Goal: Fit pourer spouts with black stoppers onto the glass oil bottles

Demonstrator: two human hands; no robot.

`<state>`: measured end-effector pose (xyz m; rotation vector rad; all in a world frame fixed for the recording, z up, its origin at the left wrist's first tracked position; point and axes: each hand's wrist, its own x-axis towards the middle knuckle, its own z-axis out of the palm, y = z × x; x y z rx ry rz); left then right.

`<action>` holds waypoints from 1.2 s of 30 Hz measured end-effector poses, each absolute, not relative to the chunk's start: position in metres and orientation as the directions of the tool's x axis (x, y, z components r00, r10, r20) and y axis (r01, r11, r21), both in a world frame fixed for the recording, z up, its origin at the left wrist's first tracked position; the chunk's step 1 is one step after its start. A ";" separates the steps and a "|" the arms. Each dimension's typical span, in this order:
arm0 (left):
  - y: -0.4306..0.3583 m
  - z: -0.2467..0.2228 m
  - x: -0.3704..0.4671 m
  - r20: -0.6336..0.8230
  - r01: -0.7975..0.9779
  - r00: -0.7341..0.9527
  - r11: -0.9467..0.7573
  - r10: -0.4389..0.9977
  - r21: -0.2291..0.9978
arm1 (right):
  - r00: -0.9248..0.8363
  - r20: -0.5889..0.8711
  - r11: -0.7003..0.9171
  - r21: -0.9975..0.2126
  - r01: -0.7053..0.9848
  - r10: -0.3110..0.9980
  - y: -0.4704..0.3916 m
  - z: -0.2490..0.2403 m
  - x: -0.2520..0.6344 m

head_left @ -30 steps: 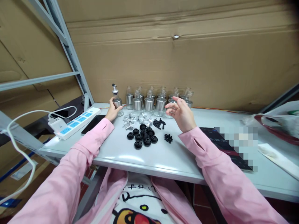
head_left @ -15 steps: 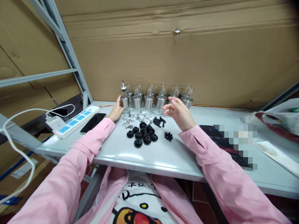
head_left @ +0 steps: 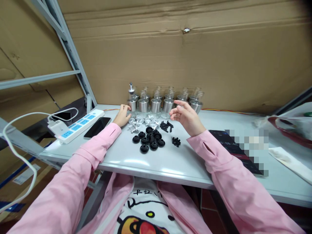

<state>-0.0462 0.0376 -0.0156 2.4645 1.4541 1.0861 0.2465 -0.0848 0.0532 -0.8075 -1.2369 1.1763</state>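
My left hand (head_left: 122,116) is at the left end of the bottle row, with its bent fingertips beside a glass bottle with a steel sleeve (head_left: 132,105). Thumb and fingers are apart; whether they touch the bottle is hard to tell. A silver pourer (head_left: 131,87) stands in that bottle's neck. My right hand (head_left: 188,117) hovers over the table, open and holding nothing, its fingers loosely bent. Between the hands lie clear and silvery stopper parts (head_left: 148,122), short black tubes (head_left: 166,126), black ribbed stoppers (head_left: 149,139) and small black caps (head_left: 175,141).
Several more steel-sleeved glass bottles (head_left: 156,105) stand along the cardboard wall (head_left: 146,48). A power strip (head_left: 81,126) and a phone (head_left: 97,127) lie to the left. On the right are a dark tablet-like screen (head_left: 237,151), partly blurred out, and a red-rimmed container (head_left: 290,131).
The bottle with the pourer has shifted slightly right, closer to its neighbour. My left fingers have drawn back and bent. My right hand has hardly moved.
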 end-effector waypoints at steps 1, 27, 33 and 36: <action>0.035 -0.014 -0.045 0.524 0.748 0.303 -0.540 0.796 0.387 | -0.072 0.271 0.250 -0.943 -0.220 0.960 -0.085 0.053 0.246; 0.000 0.005 -0.018 0.202 0.555 0.687 -0.683 0.698 0.474 | -0.451 0.176 0.477 -0.145 0.867 0.875 -0.068 0.005 0.218; -0.004 0.001 -0.013 0.196 0.571 0.714 -0.720 0.673 0.395 | -0.441 0.192 0.472 -0.167 0.866 0.877 -0.069 0.006 0.218; -0.006 0.002 -0.012 0.190 0.591 0.699 -0.707 0.689 0.389 | -0.368 0.251 0.420 -0.196 0.886 0.895 -0.068 0.008 0.218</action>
